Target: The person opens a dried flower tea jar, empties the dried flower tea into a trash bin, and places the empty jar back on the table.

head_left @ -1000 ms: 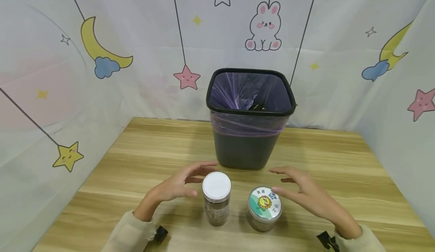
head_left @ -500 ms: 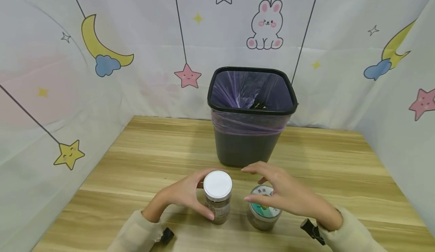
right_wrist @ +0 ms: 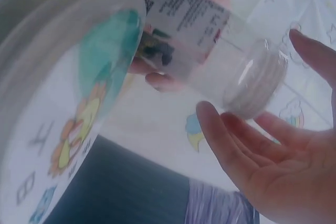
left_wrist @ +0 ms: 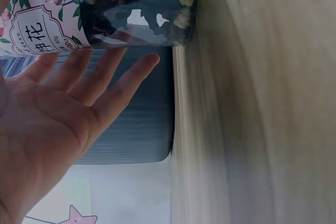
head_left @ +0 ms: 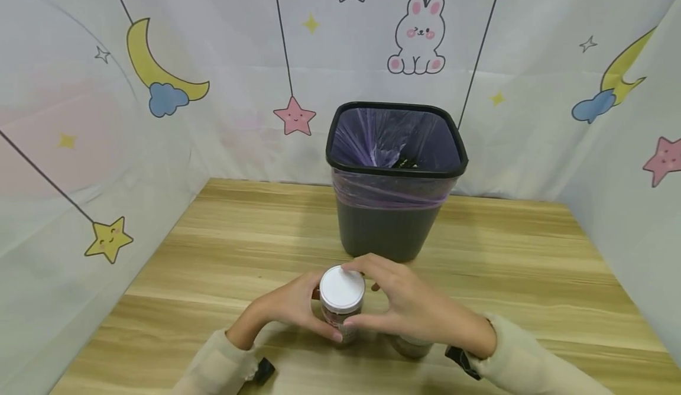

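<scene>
A clear jar with a white lid [head_left: 342,288] stands upright on the wooden table. Its pink floral label [left_wrist: 37,30] and dried flower pieces inside show in the left wrist view. My left hand [head_left: 292,305] holds the jar's body, thumb in front and fingers behind. Over the top reaches my right hand [head_left: 415,306], its fingers spread around the lid; the right wrist view shows room between thumb and fingers. A round tub [head_left: 412,347] stands under my right hand, mostly hidden in the head view. Its sunflower-printed lid [right_wrist: 79,114] looms close in the right wrist view.
Behind the jars stands a dark bin [head_left: 383,232] with a purple liner and something small inside. White cloth walls [head_left: 239,58] with cartoon prints enclose the table [head_left: 239,235] at the back and sides.
My right hand has moved left from above the tub to the jar's lid. The left hand has come in from beside the jar and closed round its body. Jar and tub stay in place.
</scene>
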A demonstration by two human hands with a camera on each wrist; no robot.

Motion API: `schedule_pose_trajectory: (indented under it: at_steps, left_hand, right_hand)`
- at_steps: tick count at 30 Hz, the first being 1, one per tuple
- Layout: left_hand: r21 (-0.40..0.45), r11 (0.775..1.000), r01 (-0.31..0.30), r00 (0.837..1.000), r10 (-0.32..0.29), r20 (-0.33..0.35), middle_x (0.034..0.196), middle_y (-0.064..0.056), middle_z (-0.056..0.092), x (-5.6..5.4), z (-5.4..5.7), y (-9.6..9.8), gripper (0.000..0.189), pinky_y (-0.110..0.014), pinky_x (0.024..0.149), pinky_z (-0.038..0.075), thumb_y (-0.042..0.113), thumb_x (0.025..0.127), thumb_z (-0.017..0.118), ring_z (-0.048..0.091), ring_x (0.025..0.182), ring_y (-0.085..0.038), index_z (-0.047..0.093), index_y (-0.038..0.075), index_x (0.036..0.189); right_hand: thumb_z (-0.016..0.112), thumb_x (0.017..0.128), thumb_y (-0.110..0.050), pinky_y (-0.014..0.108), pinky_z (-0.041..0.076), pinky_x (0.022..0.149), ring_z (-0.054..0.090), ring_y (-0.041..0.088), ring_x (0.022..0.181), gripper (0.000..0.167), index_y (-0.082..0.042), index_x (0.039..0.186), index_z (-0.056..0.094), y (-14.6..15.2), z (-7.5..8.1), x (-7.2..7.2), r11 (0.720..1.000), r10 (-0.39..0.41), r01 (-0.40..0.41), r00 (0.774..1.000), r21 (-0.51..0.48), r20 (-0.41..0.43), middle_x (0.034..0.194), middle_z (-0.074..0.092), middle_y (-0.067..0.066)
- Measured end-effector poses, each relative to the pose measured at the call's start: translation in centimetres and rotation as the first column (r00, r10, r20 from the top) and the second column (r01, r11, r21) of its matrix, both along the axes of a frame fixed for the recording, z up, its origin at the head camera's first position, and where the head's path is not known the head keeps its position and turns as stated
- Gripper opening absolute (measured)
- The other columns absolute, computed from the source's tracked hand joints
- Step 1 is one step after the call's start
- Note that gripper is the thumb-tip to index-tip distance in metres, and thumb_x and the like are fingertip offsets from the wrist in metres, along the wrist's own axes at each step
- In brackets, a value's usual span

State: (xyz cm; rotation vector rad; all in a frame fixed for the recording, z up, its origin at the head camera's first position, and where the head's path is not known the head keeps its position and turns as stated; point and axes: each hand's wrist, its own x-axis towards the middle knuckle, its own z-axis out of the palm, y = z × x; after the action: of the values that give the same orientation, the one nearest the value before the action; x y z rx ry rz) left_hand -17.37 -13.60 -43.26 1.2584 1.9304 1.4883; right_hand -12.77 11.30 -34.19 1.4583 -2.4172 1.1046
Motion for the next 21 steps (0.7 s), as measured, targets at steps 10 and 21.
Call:
schedule_pose_trajectory:
  at_steps: [10, 21]
  left_hand:
    - [0.024, 1.000, 0.008, 1.000, -0.008, -0.001, 0.121, -0.002, 0.063, 0.1, -0.3, 0.0, 0.060, -0.040, 0.094, 0.053, 0.014, 0.077, 0.087, 0.062, 0.111, -0.021, 0.055, 0.013, 0.128]
    - [0.004, 0.999, -0.032, 0.999, 0.032, -0.042, 0.119, 0.001, 0.065, 0.0, 0.0, 0.6, 0.058, -0.038, 0.093, 0.053, 0.018, 0.076, 0.088, 0.063, 0.110, -0.018, 0.058, 0.014, 0.126]
  right_hand:
    - [0.087, 0.079, -0.029, 0.023, 0.052, 0.084, 0.059, 0.010, 0.104, 0.057, -0.004, 0.123, 0.060, -1.8, -0.3, 0.0, 0.999, -0.034, 0.033, 0.995, -0.008, -0.091, 0.118, 0.060, 0.002]
    - [0.091, 0.072, -0.023, 0.023, 0.053, 0.081, 0.062, 0.013, 0.096, 0.054, -0.003, 0.114, 0.063, -1.4, 0.2, -0.3, 0.997, -0.041, 0.032, 0.990, -0.068, -0.132, 0.108, 0.063, 0.004]
